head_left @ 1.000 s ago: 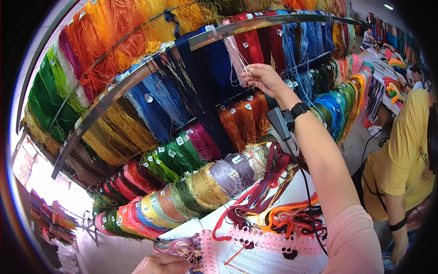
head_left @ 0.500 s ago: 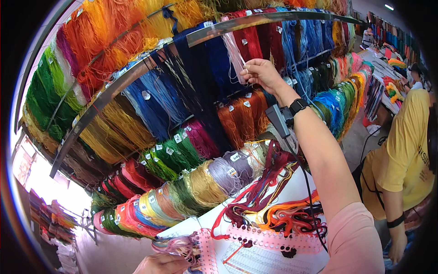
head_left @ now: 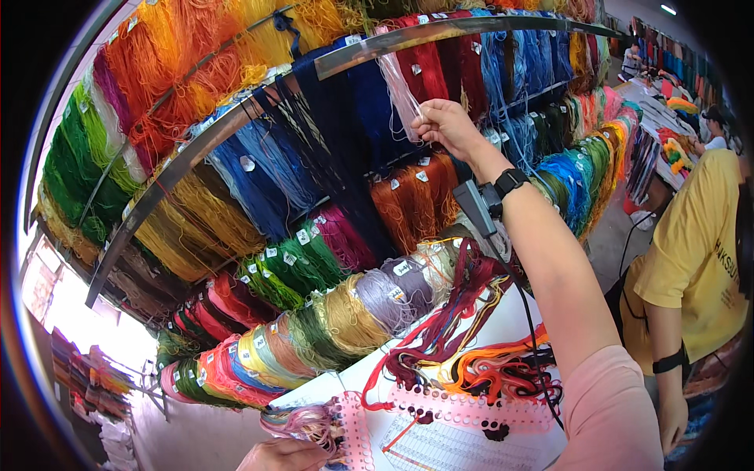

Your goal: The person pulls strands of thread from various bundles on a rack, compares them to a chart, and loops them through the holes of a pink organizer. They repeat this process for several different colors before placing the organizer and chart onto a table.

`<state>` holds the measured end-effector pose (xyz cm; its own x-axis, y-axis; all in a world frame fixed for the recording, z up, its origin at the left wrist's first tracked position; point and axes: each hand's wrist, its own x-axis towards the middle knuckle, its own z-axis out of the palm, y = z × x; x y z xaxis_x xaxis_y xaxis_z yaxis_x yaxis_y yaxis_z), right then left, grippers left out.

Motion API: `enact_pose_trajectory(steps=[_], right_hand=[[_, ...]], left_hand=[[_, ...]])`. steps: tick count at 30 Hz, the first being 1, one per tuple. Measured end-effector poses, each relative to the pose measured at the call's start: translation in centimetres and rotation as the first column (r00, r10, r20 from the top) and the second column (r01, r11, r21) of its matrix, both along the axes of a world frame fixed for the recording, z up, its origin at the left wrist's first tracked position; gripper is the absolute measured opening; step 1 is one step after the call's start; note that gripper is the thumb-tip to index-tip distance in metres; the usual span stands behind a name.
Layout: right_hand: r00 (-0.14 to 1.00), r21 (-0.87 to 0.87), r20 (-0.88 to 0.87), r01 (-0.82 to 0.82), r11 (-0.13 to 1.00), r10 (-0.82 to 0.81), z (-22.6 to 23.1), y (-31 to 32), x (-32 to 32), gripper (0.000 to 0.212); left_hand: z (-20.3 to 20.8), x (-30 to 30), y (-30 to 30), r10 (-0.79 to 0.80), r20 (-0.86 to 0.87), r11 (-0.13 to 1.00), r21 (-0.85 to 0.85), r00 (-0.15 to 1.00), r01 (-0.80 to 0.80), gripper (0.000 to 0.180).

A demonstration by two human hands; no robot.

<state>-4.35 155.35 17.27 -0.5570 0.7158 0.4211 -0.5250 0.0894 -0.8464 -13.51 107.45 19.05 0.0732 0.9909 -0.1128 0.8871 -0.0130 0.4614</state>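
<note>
My right hand is raised to the rack, thumb and fingers pinched on strands of pale pink thread. These strands hang between dark blue and red skeins. Low in the view, my left hand is closed at a bundle of mauve and pale thread; part of the hand falls outside the picture. That bundle is attached to a small pink card with holes. Beside it lies a longer pink holed card carrying threads in orange, black and dark red.
A curved metal rail crosses before the hanging skeins. Thread-wrapped rolls line the white table's far side. Under the cards lies a printed sheet. A black cable runs down from a device at my right wrist. A person in yellow stands at right.
The view has shifted slightly. My right hand keeps its pinch on the pale pink thread, and my left hand stays by the mauve bundle. The person in yellow has moved a little.
</note>
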Motion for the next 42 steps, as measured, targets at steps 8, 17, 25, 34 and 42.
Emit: enact_pose_trajectory(steps=[8,17,25,34,42], right_hand=[[0.919,0.731,-0.044,0.297,0.614,-0.392,0.6,-7.6,-1.0,0.012],[0.897,0.811,0.442,-0.394,0.432,-0.012,1.5,-18.4,1.3,0.009],[0.863,0.441,0.223,0.326,0.836,-0.454,1.7,-5.3,-1.3,0.007],[0.429,0.559,-0.091,0.769,0.31,-0.899,5.7,-1.5,-6.8,0.022],[0.521,0.487,-0.138,0.776,0.401,-0.842,3.3,-1.2,-6.8,0.011]], left_hand=[[0.5,-0.9,7.3,0.109,0.22,0.982,0.125,0.969,-0.139,0.019],[4.2,-2.3,23.0,0.066,0.998,0.945,-0.06,0.008,-0.322,0.023],[4.4,-1.6,20.8,0.147,0.932,0.799,0.086,0.332,-0.596,0.016],[3.9,-1.1,20.9,0.164,0.922,0.809,0.078,0.351,-0.583,0.015],[3.7,-0.8,21.2,0.159,0.928,0.829,0.06,0.337,-0.556,0.015]])
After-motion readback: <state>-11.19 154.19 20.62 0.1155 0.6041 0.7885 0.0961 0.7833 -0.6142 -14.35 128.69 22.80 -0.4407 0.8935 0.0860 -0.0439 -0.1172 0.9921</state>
